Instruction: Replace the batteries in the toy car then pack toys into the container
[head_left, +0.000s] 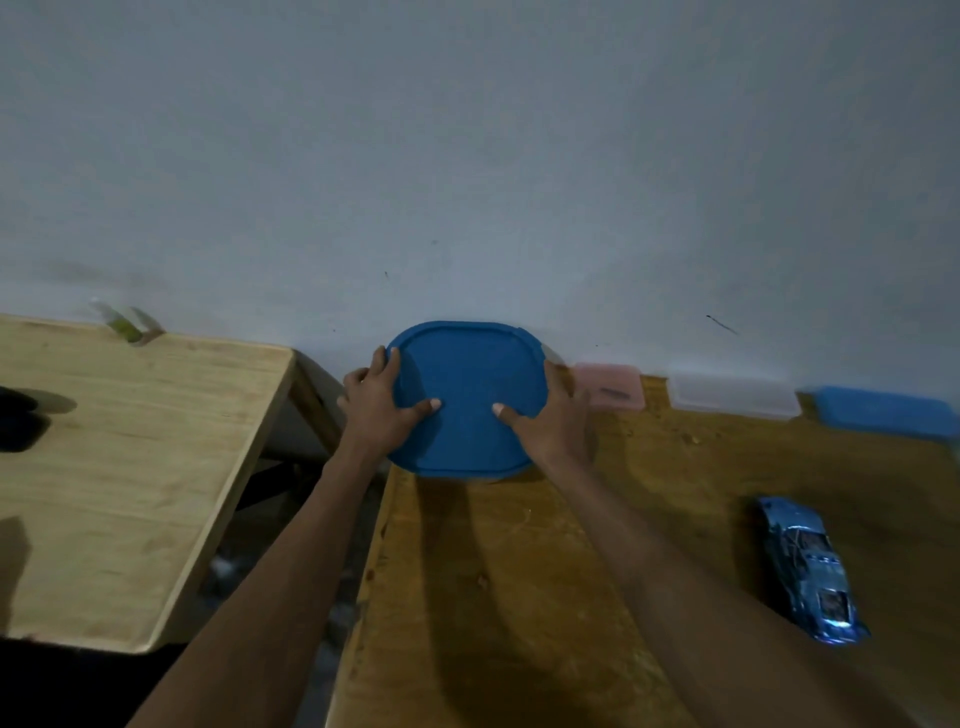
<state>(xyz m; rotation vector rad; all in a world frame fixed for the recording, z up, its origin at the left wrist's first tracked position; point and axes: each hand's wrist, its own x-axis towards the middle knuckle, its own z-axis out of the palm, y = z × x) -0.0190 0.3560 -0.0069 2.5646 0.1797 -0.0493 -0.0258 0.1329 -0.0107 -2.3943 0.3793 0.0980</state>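
Observation:
A container with a blue lid (465, 374) stands at the far left corner of the darker wooden table (519, 571), against the wall. My left hand (382, 405) grips its left edge, thumb lying flat on top of the lid. My right hand (548, 423) grips the right edge the same way. A shiny blue toy car (808, 566) lies on the table to the right, apart from both hands.
Along the wall sit a pink box (613, 387), a clear box (732, 397) and a blue box (883, 413). A lighter wooden table (130, 467) stands to the left across a gap, with a small bottle (124, 322) at its back and a dark object (21, 421) at its left edge.

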